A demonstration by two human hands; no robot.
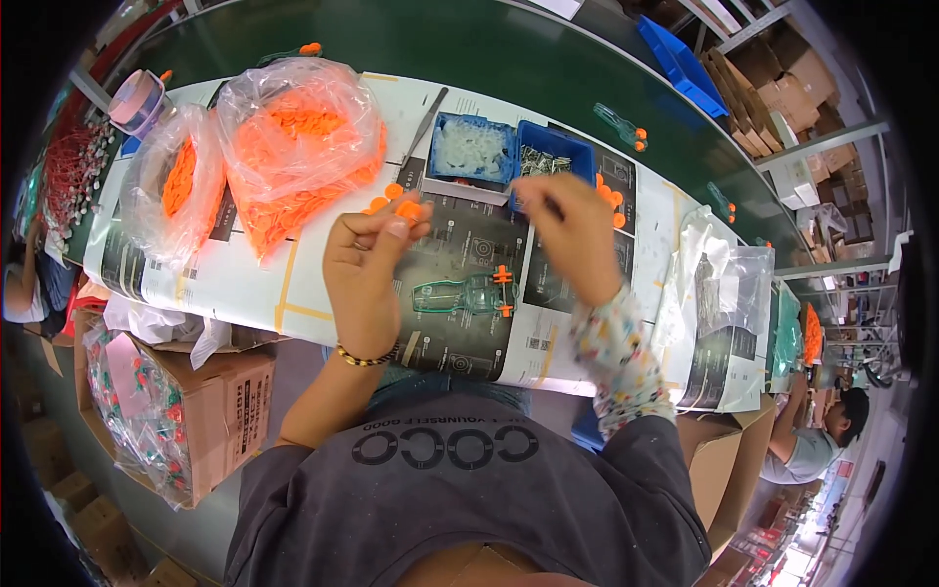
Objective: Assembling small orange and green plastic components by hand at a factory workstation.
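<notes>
Small, rounded and bright, the orange piece [411, 210] is held up between the near and far edges of the bench [305, 277], the left hand's [364, 262] thumb and fingertips pinching it. The right hand [570, 233], at the near edge of the blue bin [583, 154], has curled fingers (too blurred for me to tell whether they grasp anything).

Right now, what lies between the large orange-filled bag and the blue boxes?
In the head view, a dark slim tool, with orange discs nearer the left hand.
</notes>
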